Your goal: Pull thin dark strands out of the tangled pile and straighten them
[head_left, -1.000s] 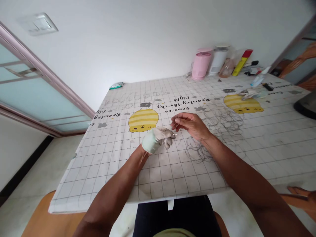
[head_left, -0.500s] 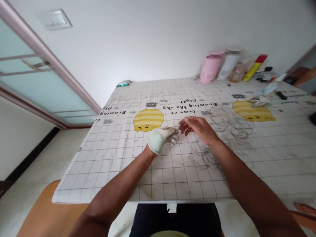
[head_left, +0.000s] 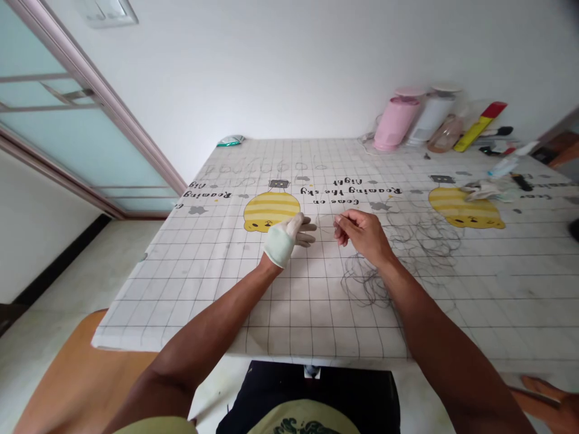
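My left hand (head_left: 290,237) wears a whitish glove with a pale green cuff. Its fingers point right, spread a little apart, and nothing shows in them. Across a small gap, my bare right hand (head_left: 362,234) is closed in a pinch, thumb against forefinger. Whatever sits in that pinch is too fine to make out. Beneath and beside the right hand lies a loose tangle of thin dark strands (head_left: 364,280), with more looped strands (head_left: 429,235) further right. Both hands are just above the checked tablecloth (head_left: 312,325).
A pink cylinder-shaped device (head_left: 397,123), a white one (head_left: 433,117), a bottle (head_left: 446,134) and a yellow tube with a red cap (head_left: 479,128) stand by the wall. Crumpled whitish gloves (head_left: 491,190) lie at right. A small green-and-white packet (head_left: 230,141) rests at the back left corner.
The hands have moved apart, the left one going left and its fingers opening. My right hand's fingers have closed into a pinch. The camera view has shifted slightly.
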Action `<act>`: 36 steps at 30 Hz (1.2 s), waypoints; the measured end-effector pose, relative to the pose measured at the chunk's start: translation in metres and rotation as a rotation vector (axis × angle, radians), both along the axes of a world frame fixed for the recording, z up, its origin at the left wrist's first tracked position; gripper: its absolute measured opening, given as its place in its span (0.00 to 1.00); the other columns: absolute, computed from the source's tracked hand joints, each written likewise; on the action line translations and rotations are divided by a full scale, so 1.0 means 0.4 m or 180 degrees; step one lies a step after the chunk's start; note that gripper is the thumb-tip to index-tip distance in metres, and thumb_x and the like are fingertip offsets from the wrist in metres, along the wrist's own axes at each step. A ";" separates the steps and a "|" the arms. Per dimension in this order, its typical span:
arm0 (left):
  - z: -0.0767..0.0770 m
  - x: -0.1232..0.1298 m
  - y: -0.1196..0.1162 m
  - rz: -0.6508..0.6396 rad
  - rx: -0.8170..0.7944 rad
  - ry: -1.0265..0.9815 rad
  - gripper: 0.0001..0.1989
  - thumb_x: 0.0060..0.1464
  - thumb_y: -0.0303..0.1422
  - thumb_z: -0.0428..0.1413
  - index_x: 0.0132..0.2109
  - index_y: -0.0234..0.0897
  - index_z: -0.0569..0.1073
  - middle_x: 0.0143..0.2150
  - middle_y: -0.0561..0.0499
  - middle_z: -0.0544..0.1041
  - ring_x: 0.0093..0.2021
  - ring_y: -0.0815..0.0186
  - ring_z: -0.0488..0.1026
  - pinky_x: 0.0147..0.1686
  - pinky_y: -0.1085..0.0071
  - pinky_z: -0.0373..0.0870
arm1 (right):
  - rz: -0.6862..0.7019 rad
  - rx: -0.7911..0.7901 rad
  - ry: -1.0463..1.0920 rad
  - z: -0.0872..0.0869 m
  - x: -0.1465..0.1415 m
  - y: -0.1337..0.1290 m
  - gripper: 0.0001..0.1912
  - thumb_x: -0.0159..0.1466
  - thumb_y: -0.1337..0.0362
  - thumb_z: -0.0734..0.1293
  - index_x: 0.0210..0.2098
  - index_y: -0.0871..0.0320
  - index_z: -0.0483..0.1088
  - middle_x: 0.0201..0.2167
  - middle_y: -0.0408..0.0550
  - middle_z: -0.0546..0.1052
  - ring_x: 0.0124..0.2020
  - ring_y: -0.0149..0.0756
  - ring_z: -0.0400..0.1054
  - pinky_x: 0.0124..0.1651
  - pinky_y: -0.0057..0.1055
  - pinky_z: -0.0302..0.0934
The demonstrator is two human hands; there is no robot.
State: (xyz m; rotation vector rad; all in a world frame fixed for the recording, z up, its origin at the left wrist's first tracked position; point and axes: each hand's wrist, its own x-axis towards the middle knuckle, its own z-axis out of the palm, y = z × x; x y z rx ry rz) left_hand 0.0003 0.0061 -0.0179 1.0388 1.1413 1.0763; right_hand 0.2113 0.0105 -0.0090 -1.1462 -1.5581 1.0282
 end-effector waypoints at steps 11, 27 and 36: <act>-0.014 0.032 -0.007 -0.0109 0.0089 0.1527 0.12 0.63 0.38 0.54 0.37 0.41 0.80 0.37 0.49 0.83 0.33 0.62 0.79 0.37 0.69 0.72 | -0.0172 -0.0220 0.0026 0.045 0.034 0.047 0.22 0.66 0.45 0.71 0.29 0.57 0.73 0.24 0.50 0.79 0.19 0.34 0.71 0.19 0.29 0.64; -0.084 0.035 0.012 -0.0135 0.0280 0.1735 0.06 0.58 0.36 0.61 0.41 0.51 0.84 0.41 0.45 0.84 0.52 0.47 0.78 0.48 0.56 0.73 | -0.0424 -0.0779 -0.0944 -0.015 -0.014 0.569 0.15 0.66 0.60 0.76 0.27 0.61 0.72 0.23 0.56 0.81 0.15 0.33 0.71 0.15 0.26 0.59; -0.056 0.043 -0.001 -0.0349 0.0298 0.2626 0.17 0.66 0.36 0.51 0.54 0.47 0.82 0.51 0.51 0.85 0.52 0.58 0.80 0.56 0.66 0.72 | -0.0438 -0.1052 -0.1794 -0.047 -0.044 0.645 0.10 0.67 0.65 0.74 0.31 0.63 0.74 0.24 0.56 0.80 0.17 0.33 0.70 0.19 0.27 0.62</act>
